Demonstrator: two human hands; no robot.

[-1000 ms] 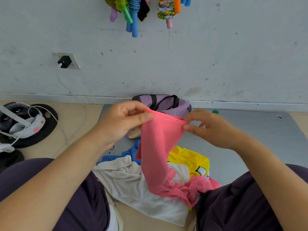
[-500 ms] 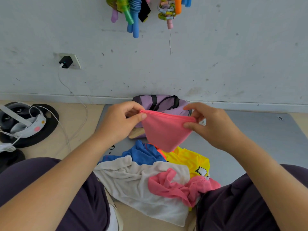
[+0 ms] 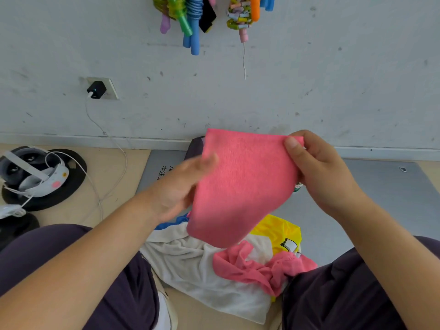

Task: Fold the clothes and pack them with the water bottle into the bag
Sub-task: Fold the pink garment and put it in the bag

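A folded pink cloth [image 3: 242,186] hangs in the air in front of me. My right hand [image 3: 319,177] pinches its top right corner. My left hand [image 3: 178,186] is blurred at the cloth's left edge, thumb on the front and fingers behind. Only a dark sliver of the purple bag [image 3: 195,146] shows by the wall; the cloth hides the rest. A small green and white bit of the water bottle [image 3: 297,186] peeks out under my right hand. On the floor between my knees lie a white garment [image 3: 190,263], a crumpled pink one [image 3: 259,267], a yellow one [image 3: 278,232] and a blue one [image 3: 166,225].
A grey mat [image 3: 381,191] lies under the bag and clothes. At the left a white headset [image 3: 35,172] rests on a black disc, with a cable running to a charger [image 3: 96,89] in the wall socket. Coloured foam tubes [image 3: 190,22] hang on the wall above.
The pink cloth has gone from a long hanging strip to a short folded piece, raised and turned flat toward me. My left hand has slid from its top corner down its left edge.
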